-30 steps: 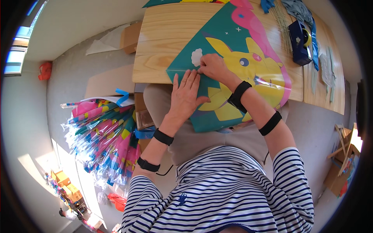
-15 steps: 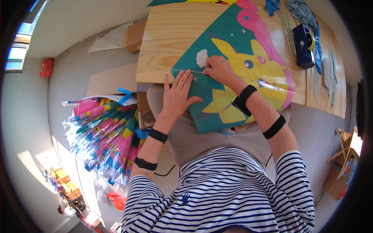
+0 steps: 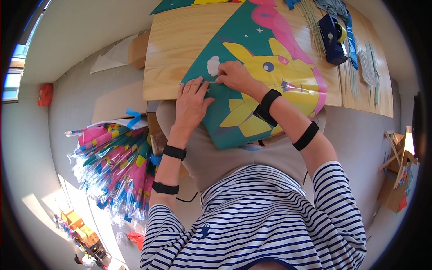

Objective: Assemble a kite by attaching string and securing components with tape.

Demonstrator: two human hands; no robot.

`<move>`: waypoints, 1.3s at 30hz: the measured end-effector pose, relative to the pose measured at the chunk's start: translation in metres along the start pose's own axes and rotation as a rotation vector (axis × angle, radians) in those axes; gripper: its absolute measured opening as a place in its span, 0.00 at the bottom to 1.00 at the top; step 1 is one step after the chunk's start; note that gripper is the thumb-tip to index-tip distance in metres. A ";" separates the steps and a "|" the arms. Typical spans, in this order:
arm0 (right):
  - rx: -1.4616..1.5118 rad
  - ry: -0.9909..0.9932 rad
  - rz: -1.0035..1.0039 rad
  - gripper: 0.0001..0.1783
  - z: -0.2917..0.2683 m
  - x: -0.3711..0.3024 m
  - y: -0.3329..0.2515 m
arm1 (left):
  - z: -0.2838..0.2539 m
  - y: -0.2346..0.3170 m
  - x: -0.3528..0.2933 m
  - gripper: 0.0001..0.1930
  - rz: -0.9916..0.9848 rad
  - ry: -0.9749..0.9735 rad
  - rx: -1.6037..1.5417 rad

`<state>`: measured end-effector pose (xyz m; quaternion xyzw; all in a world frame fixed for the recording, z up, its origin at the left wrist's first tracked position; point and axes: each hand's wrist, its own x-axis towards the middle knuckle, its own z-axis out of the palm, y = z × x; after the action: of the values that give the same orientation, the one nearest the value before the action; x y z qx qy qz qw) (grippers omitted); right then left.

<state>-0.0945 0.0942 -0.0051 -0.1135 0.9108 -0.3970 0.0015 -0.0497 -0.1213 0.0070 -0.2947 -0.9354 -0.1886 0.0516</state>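
A large triangular kite (image 3: pixel 222 117) of thin printed sheet lies partly on the table and partly over my lap. It is dark green, with a yellow cartoon animal, a white cloud and a pink border. Across it runs a thin pale rod (image 3: pixel 288 88). Flat on the kite's left corner rests my left hand (image 3: pixel 191 101), its fingers stretched over the rod's left end. Just to the right, my right hand (image 3: pixel 236 77) is closed in a pinch at the rod, below the cloud. Its fingertips partly hide what they grip.
Thin sticks (image 3: pixel 310 20), a dark blue tape dispenser (image 3: pixel 333 42) and a clear plastic packet (image 3: pixel 366 67) occupy the right of the wooden table (image 3: pixel 175 49). Left of my legs is a heap of plastic-wrapped colourful kites (image 3: pixel 114 166). Another printed sheet (image 3: pixel 173 5) sits at the far edge.
The whole view has shifted, so table and kite appear further left. My left hand stays flat at the kite's corner, and my right hand keeps its pinch close beside it.
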 end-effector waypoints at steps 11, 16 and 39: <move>0.148 0.578 0.759 0.15 -0.164 -0.251 0.080 | 0.001 0.004 -0.004 0.33 -0.001 -0.041 0.043; 1.006 0.528 0.996 0.32 -0.142 -0.288 0.075 | -0.003 0.007 -0.002 0.33 -0.001 -0.073 0.043; 0.705 0.600 1.201 0.12 -0.079 -0.266 0.166 | 0.022 0.021 -0.004 0.49 -0.071 -0.139 0.330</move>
<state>0.1230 0.3164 -0.0942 0.5221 0.5967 -0.6094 0.0060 -0.0340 -0.0992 -0.0073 -0.2611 -0.9648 -0.0132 0.0277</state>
